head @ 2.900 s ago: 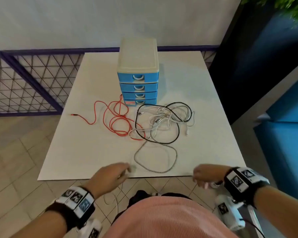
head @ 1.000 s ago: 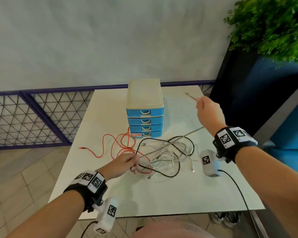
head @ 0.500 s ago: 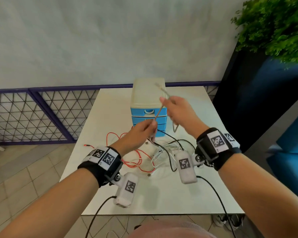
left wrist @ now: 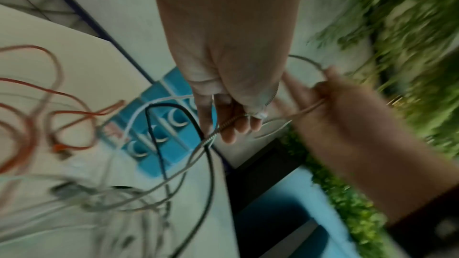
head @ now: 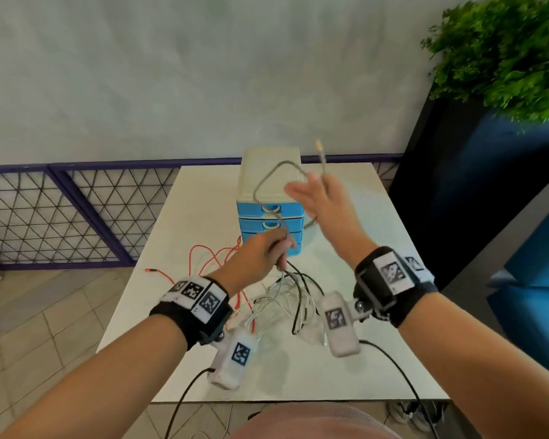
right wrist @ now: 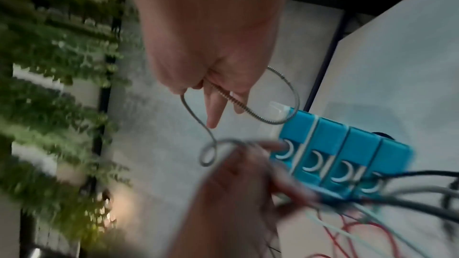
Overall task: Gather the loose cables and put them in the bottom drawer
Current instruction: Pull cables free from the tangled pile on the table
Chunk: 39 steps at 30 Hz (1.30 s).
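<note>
Both hands are raised above the white table [head: 346, 359], working a grey braided cable [head: 268, 175]. The left hand [head: 260, 255] has its fingers curled tight round the cable; the right hand [head: 322, 201], at its 1 o'clock, pinches the plug end, other fingers spread. The loop hangs before the blue drawer unit [head: 268, 213] near the far edge. Red cable [head: 210, 258] and a white-and-black tangle [head: 286, 299] lie mid-table, with bare surface toward the near edge.

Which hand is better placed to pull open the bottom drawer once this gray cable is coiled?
Probably the left hand: it holds the gray cable low, just in front of the lower drawers of the drawer unit. The right hand pinches the cable's plug end higher up, level with the unit's top.
</note>
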Available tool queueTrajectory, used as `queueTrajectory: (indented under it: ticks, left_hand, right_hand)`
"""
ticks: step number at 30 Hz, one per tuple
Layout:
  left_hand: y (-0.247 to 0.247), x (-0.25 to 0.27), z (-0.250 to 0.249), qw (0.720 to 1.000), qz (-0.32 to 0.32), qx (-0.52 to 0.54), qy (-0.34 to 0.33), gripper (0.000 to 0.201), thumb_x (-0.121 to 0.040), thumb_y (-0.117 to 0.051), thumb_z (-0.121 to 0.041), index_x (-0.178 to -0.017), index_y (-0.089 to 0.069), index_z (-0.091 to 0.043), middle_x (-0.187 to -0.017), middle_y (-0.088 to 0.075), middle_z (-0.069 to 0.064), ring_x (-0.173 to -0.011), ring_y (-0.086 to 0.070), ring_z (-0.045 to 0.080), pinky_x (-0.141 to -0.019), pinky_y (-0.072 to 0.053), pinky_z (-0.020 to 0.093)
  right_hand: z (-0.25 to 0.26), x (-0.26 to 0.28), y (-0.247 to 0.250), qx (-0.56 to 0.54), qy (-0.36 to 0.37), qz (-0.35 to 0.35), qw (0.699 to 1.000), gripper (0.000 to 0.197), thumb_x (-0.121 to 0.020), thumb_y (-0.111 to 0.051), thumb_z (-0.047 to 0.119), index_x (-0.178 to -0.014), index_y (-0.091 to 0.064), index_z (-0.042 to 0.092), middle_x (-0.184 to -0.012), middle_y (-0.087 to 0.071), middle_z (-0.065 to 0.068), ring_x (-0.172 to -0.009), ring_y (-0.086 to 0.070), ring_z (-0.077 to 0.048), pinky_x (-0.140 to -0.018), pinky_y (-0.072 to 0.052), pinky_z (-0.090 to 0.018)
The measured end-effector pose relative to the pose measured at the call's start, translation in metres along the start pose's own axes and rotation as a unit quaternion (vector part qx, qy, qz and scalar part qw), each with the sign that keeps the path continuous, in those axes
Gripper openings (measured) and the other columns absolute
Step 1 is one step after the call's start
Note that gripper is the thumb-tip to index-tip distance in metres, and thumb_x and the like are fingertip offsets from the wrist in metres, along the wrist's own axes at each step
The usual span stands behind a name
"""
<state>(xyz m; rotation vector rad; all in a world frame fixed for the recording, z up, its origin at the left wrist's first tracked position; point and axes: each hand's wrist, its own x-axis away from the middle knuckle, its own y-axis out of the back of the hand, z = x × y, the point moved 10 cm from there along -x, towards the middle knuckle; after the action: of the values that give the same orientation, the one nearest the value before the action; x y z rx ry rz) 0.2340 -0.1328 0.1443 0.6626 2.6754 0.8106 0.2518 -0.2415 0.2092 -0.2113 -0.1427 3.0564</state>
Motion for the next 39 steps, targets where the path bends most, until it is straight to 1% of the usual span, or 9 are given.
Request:
queueTrajectory:
  ticks: [5,8,14,17,19,23,31,35,39]
  left_hand:
    - [0.032,-0.018,-0.049,0.997,-0.072,-0.001,-0.022,0.02,-0.098,-0.044,-0.018,-0.097,-0.064,-0.016,-0.073,-0.064,-0.006,-0.061,-0.059,-0.002,-0.059,-0.046,0.012]
    - [0.054,-0.021,-0.054,0.988,-0.13,0.075,-0.026,0.019,-0.096,-0.049,-0.015,-0.093,-0.068,-0.013,-0.082,-0.072,0.003,-0.074,-0.068,0.012,-0.067,-0.055,0.024]
    - [0.066,-0.023,-0.054,0.982,-0.158,0.101,-0.032,0.014,-0.097,-0.05,-0.017,-0.099,-0.063,-0.014,-0.084,-0.069,-0.006,-0.082,-0.067,0.007,-0.077,-0.053,0.021]
    - [0.055,-0.016,-0.024,0.976,-0.185,0.116,0.012,0.02,-0.097,-0.048,-0.026,-0.116,-0.05,-0.02,-0.105,-0.062,-0.002,-0.1,-0.061,0.009,-0.09,-0.05,0.028]
    - [0.033,-0.01,-0.006,0.976,-0.145,0.157,0.048,0.03,-0.099,-0.041,-0.033,-0.122,-0.046,-0.013,-0.11,-0.063,0.002,-0.103,-0.062,0.009,-0.096,-0.05,0.032]
    - [-0.008,0.002,0.007,0.99,-0.031,0.134,0.043,0.024,-0.101,-0.04,-0.021,-0.117,-0.051,-0.006,-0.102,-0.067,0.0,-0.092,-0.063,-0.006,-0.084,-0.045,0.008]
    - [-0.029,-0.005,0.05,0.997,-0.017,-0.046,0.057,0.018,-0.096,-0.051,-0.025,-0.094,-0.064,-0.012,-0.103,-0.069,0.001,-0.1,-0.062,0.011,-0.093,-0.045,0.029]
    - [-0.023,-0.014,0.04,0.995,-0.047,-0.085,0.039,0.025,-0.094,-0.054,-0.023,-0.09,-0.068,-0.004,-0.102,-0.069,0.008,-0.101,-0.061,0.019,-0.09,-0.042,0.03]
    - [0.005,-0.024,0.013,0.988,-0.111,-0.1,0.03,0.028,-0.096,-0.048,-0.026,-0.084,-0.063,-0.006,-0.083,-0.068,0.008,-0.083,-0.061,0.022,-0.076,-0.041,0.029]
  right_hand:
    - [-0.008,0.017,-0.008,0.24,0.066,0.013,0.969,0.034,-0.096,-0.051,0.037,-0.084,-0.044,0.005,-0.069,-0.049,-0.002,-0.059,-0.05,-0.01,-0.056,-0.044,-0.02]
    - [-0.012,0.022,-0.008,0.12,0.04,0.05,0.991,0.019,-0.096,-0.055,0.022,-0.085,-0.042,0.013,-0.074,-0.054,0.001,-0.062,-0.062,-0.001,-0.059,-0.053,-0.021]
    - [-0.031,0.019,-0.014,0.095,-0.023,0.096,0.991,0.004,-0.094,-0.054,-0.001,-0.094,-0.05,-0.001,-0.072,-0.07,0.002,-0.077,-0.073,-0.008,-0.066,-0.058,-0.023]
    - [-0.027,0.015,-0.009,0.042,-0.037,0.06,0.997,0.032,-0.094,-0.053,-0.003,-0.076,-0.032,0.014,-0.068,-0.064,-0.004,-0.079,-0.072,-0.017,-0.067,-0.061,-0.031]
    - [-0.021,0.013,-0.01,0.021,-0.033,0.054,0.998,0.036,-0.094,-0.052,-0.004,-0.073,-0.03,0.015,-0.071,-0.059,-0.011,-0.084,-0.071,-0.023,-0.066,-0.061,-0.033]
    - [-0.003,0.005,-0.006,-0.015,-0.019,0.041,0.999,0.036,-0.096,-0.046,-0.005,-0.074,-0.028,0.017,-0.08,-0.064,-0.019,-0.073,-0.071,-0.021,-0.066,-0.059,-0.032]
    - [0.039,-0.006,-0.003,-0.072,0.034,0.022,0.997,0.035,-0.095,-0.048,-0.005,-0.073,-0.031,0.016,-0.077,-0.065,-0.015,-0.074,-0.07,-0.025,-0.072,-0.059,-0.035]
    - [0.047,-0.006,0.011,0.059,0.113,-0.013,0.992,0.034,-0.094,-0.039,-0.008,-0.072,-0.031,0.018,-0.069,-0.049,-0.007,-0.056,-0.051,-0.011,-0.052,-0.043,-0.023]
    - [0.023,0.0,0.011,0.321,0.125,0.048,0.938,0.036,-0.094,-0.041,0.0,-0.071,-0.03,0.027,-0.076,-0.057,-0.015,-0.063,-0.048,-0.023,-0.058,-0.043,-0.037]
